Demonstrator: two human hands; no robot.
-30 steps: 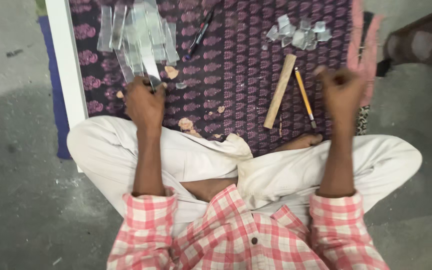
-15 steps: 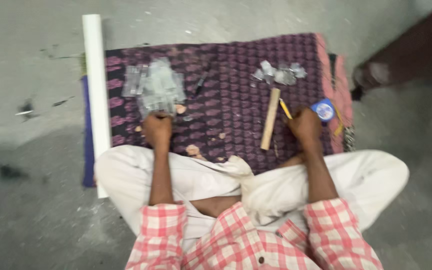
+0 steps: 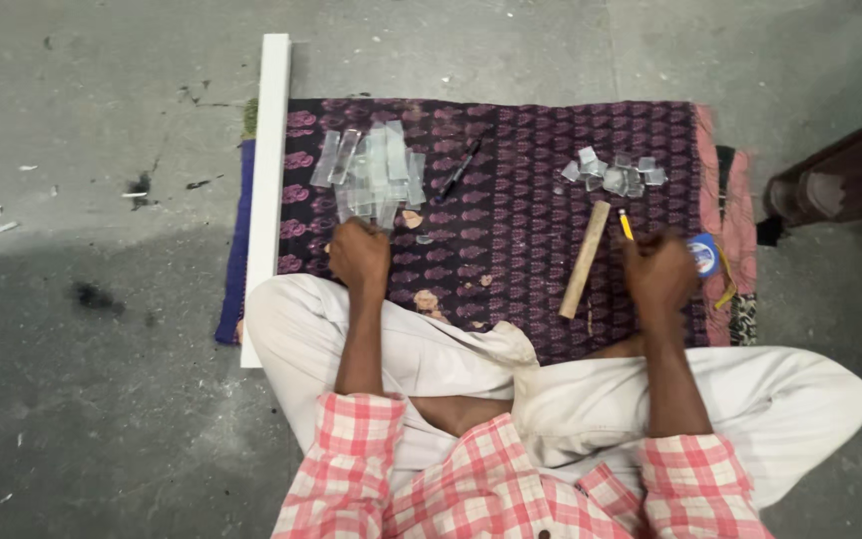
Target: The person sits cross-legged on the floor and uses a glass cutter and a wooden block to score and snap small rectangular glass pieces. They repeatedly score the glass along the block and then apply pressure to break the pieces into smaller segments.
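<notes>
I sit cross-legged at a purple patterned cloth (image 3: pixel 511 230) on the floor. My left hand (image 3: pixel 359 255) rests at the near edge of a pile of clear glass strips (image 3: pixel 371 172), fingers curled down onto a strip. My right hand (image 3: pixel 658 271) is closed over a thin yellow-handled tool (image 3: pixel 626 224), whose tip sticks out beyond the knuckles. A wooden stick (image 3: pixel 585 260) lies just left of that hand. A blue round tape measure (image 3: pixel 705 255) lies just to its right.
A heap of small glass pieces (image 3: pixel 613 176) sits at the far right of the cloth, and a black marker (image 3: pixel 458 170) lies near the strips. A long white board (image 3: pixel 269 190) runs along the cloth's left edge. Another person's leg (image 3: pixel 840 185) is at the right.
The view has pulled back and steadied. My right hand came down from the cloth's right edge onto the yellow tool beside the stick. My left hand stayed at the glass strips.
</notes>
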